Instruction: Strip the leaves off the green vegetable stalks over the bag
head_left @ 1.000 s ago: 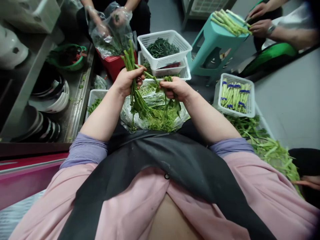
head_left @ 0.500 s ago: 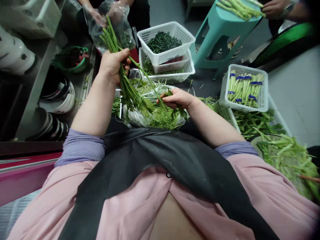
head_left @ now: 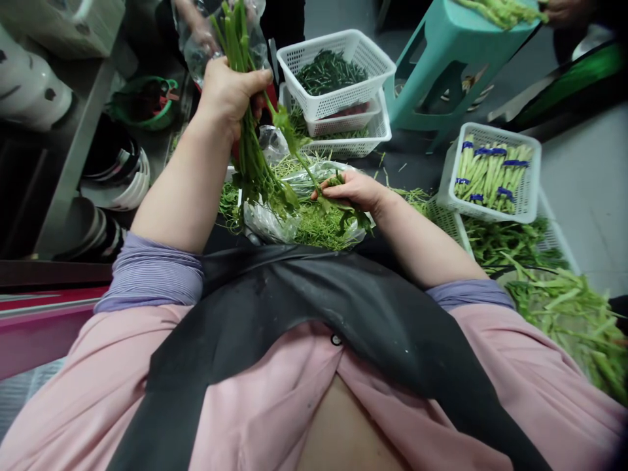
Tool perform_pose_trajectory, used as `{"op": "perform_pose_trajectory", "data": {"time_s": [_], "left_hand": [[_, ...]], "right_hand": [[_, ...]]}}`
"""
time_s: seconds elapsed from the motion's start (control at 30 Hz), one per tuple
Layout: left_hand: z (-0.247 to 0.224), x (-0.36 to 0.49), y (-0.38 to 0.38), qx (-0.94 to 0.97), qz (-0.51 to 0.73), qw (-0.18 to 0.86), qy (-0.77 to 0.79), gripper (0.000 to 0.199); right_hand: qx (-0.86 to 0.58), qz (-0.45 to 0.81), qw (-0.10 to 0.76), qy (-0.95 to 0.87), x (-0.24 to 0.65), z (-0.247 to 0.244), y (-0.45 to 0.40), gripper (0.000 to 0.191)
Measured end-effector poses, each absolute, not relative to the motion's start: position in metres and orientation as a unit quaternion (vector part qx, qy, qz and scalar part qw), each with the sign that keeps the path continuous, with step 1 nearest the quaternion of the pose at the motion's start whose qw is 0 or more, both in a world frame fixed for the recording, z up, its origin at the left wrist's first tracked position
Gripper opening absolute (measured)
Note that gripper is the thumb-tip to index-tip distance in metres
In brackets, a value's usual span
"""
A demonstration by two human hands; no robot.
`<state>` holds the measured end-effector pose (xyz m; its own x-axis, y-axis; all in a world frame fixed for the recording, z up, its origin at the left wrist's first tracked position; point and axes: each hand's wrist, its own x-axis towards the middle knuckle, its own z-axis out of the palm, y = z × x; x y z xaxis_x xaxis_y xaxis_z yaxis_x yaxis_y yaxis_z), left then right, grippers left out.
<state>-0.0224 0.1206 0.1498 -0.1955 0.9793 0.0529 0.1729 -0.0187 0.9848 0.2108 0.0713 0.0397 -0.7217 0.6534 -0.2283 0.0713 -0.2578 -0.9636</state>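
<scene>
My left hand (head_left: 234, 95) is closed round a bunch of leafy green stems (head_left: 252, 163) that look like celery, cut ends up and leaves hanging down. One leafy stalk (head_left: 288, 134) slants from that bunch toward my right hand (head_left: 350, 191). The fingers of my right hand are pinched on the stalk's lower part, with some leaves (head_left: 357, 217) hanging beneath them. Below both hands lies a heap of thin green shoots (head_left: 318, 226) on clear plastic (head_left: 269, 222) in front of my black apron (head_left: 314, 288).
Stacked white baskets (head_left: 338, 98) hold dark green chillies (head_left: 328, 72) ahead. To the right stand a teal stool (head_left: 461, 49), a basket of banded stems (head_left: 493, 173) and piled greens (head_left: 564, 314). A co-worker's hand (head_left: 196, 26) is at a plastic bag. Bowls (head_left: 122, 190) line the left shelf.
My left hand has risen slightly with the bunch. The slanting stalk now shows leaves at its middle. My right hand stays nearly in place, and the whole view has shifted a little.
</scene>
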Motion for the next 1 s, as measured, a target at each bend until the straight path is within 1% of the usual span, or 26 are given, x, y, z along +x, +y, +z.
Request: {"op": "perform_pose_trajectory", "data": {"time_s": [0.2,0.33,0.43,0.63,0.83,1.0], "left_hand": [[0.148,-0.024,0.124,0.477,0.53,0.416,0.565,0.024],[0.145,-0.022,0.127,0.448,0.549,0.426,0.563,0.023],[0.142,-0.019,0.131,0.446,0.557,0.422,0.559,0.025],[0.146,-0.015,0.133,0.436,0.558,0.43,0.56,0.023],[0.145,-0.018,0.127,0.408,0.545,0.477,0.556,0.023],[0.139,-0.021,0.127,0.412,0.557,0.468,0.549,0.022]], "right_hand": [[-0.314,0.751,0.216,-0.538,0.211,0.038,0.072,0.03],[-0.258,0.801,0.186,-0.508,0.213,0.024,0.075,0.03],[-0.246,0.814,0.178,-0.496,0.216,0.012,0.076,0.031],[-0.302,0.796,0.205,-0.482,0.215,0.004,0.072,0.035],[-0.339,0.769,0.241,-0.485,0.208,0.006,0.061,0.043],[-0.343,0.766,0.26,-0.478,0.207,0.015,0.051,0.031]]}}
